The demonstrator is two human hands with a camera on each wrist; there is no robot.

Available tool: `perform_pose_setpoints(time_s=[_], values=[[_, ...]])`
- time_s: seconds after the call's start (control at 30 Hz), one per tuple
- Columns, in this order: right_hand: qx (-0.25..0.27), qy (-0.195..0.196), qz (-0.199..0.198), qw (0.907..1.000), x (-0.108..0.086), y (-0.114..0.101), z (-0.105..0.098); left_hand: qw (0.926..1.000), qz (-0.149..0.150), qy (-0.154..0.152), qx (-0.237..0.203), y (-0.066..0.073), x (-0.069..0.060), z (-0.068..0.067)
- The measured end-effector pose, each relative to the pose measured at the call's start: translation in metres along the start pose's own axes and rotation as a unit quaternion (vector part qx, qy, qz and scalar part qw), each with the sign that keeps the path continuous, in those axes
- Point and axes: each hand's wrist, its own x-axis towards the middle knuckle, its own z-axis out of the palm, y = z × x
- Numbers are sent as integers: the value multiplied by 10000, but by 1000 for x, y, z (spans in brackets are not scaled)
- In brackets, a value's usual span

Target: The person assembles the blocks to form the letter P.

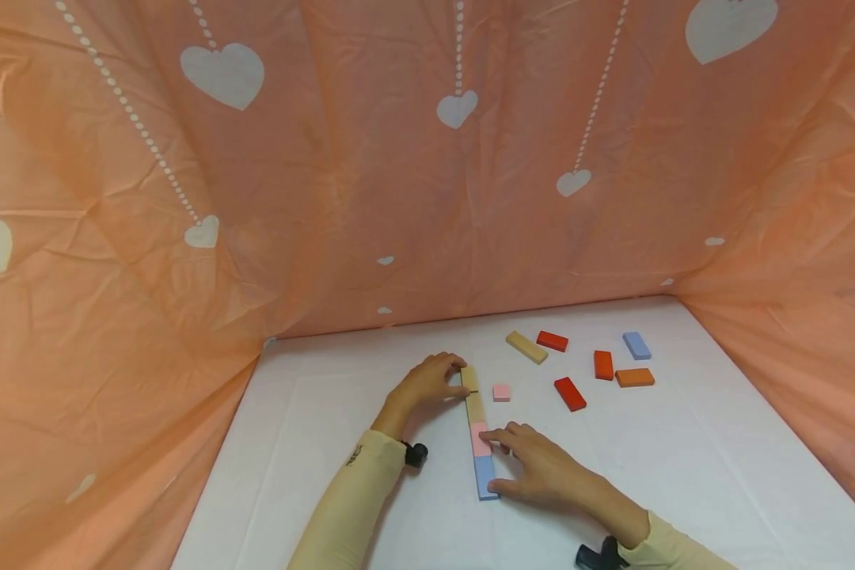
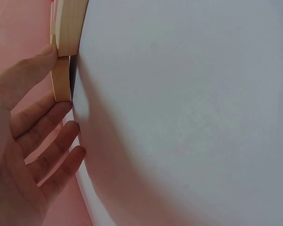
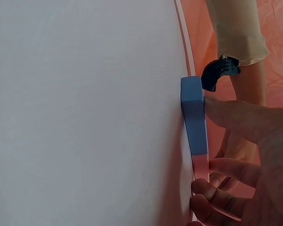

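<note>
A straight row of blocks lies on the white table: a far tan block, a second tan block, a pink block and a blue block at the near end. My left hand pinches the far tan block between thumb and index finger, the other fingers spread. Beside the near half of the row, my right hand rests its thumb on the blue block and its index finger on the pink block, without gripping either.
Right of the row lies a small pink square. Farther back are loose blocks: a tan one, red ones, an orange one and a blue one. An orange curtain encloses the table.
</note>
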Motion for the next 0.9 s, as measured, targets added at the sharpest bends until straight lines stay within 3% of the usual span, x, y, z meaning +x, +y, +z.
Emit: perform_pose_setpoints(time_s=[0.33,0.6,0.9], values=[[-46,-4,-25,10000,2,0,1,9999,-86,-79,-63,1,0,-1],[-17,-33,-39,10000,1,-1,-1,9999,-70,53,75,3,-2,3],[572,-105,279,9979,4,3,-17,9996,-205,127,110,8,-14,9]])
